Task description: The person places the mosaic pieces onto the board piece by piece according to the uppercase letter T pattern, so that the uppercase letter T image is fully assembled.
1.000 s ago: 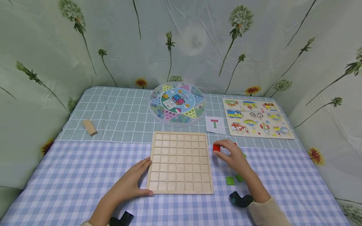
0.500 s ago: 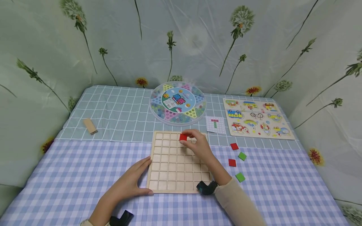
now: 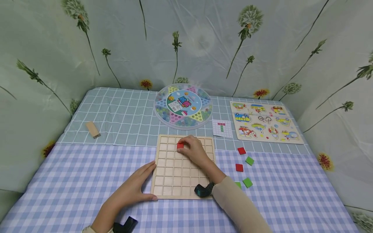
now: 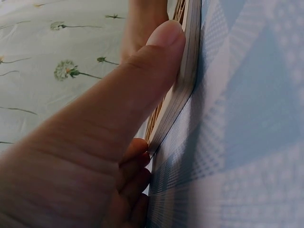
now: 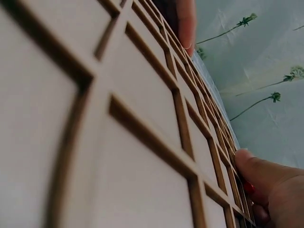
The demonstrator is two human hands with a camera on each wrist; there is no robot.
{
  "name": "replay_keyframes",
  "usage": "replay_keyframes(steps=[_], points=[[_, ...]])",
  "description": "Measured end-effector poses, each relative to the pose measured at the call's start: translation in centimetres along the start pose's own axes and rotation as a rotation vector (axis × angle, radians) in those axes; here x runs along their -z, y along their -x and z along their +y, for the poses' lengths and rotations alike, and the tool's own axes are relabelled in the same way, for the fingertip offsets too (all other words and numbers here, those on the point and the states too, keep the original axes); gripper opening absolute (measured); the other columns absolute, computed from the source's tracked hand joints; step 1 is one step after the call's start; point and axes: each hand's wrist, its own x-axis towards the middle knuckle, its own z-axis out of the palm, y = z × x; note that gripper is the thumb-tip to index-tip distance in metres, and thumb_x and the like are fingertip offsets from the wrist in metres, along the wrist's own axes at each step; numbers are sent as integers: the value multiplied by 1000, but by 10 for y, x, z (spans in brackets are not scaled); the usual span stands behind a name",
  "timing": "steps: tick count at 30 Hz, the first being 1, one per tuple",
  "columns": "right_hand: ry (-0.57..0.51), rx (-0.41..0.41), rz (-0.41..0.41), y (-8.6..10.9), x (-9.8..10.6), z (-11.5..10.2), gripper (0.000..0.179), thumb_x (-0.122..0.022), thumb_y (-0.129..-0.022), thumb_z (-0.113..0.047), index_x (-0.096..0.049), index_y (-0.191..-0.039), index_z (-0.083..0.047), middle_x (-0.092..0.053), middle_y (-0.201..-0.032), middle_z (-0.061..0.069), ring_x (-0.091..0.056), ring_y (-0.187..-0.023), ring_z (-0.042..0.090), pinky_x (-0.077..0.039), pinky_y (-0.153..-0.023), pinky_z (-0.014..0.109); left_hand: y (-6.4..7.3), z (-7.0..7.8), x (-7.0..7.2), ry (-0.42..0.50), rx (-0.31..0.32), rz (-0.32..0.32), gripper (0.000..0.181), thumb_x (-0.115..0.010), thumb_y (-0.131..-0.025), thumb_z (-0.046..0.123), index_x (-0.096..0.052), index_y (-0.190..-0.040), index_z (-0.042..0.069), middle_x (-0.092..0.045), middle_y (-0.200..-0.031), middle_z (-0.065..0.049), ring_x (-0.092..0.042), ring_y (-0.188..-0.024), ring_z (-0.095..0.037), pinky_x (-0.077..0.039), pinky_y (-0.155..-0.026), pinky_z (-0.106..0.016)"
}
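The table (image 3: pixel 291 194) bears 5 loose tiles (image 3: pixel 247 182); right fingers (image 3: pixel 188 139) pinch 1 red tile (image 3: pixel 180 145).

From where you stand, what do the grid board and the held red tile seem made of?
Grid board: probably plywood, pale and matte, with a layered edge. Held red tile: evenly colored; perhaps painted wood or plastic, too small to tell.

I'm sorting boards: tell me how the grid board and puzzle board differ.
The grid board is plain and divided into square cells; the puzzle board carries colourful pictures. The left hand touches the grid board's edge; the puzzle board is untouched. The grid board lies closer in, the puzzle board farther back. Both are flat and light-coloured.
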Motion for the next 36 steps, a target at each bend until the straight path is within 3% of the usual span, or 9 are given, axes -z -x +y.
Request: replay_keyframes(steps=[15,19,23,29,36], points=[[46,-2,-70,1,2,-2,24,-66,-82,-21,-67,-105,-13,-54,-104,1,-47,-101,21,-35,-89,41,0,-1,0,3,5,3,108,-69,-58,63,-29,-141,5,-25,-145,-7,-25,-129,-29,-27,-101,-46],[26,-34,-129,3,9,-5,33,-66,-83,-23,-63,-114,-13,-52,-111,2,-46,-107,21,-37,-91,39,1,-1,0,8,9,-3,107,-68,-59,63,-29,-141,5,-25,-145,-7,-26,-129,-30,-27,-100,-47],[-25,-55,-159,10,29,-13,47,-66,-83,-24,-53,-126,-12,-48,-124,3,-43,-116,20,-37,-94,39,0,0,0,13,11,-14,107,-68,-59,63,-29,-141,5,-25,-145,-7,-25,-129,-29,-27,-101,-46],[-29,56,-8,27,73,-27,61,-71,-77,-20,-46,-132,-9,-43,-133,8,-36,-124,23,-35,-96,46,0,0,0,9,11,-12,107,-68,-60,63,-28,-141,5,-25,-145,-7,-25,-129,-29,-26,-101,-46],[62,112,183,57,110,-15,69,-76,-71,-15,-45,-133,-10,-43,-134,8,-37,-124,23,-35,-96,47,0,-1,-1,21,14,-21,107,-68,-59,62,-28,-141,6,-24,-145,-6,-24,-130,-28,-25,-102,-45]])
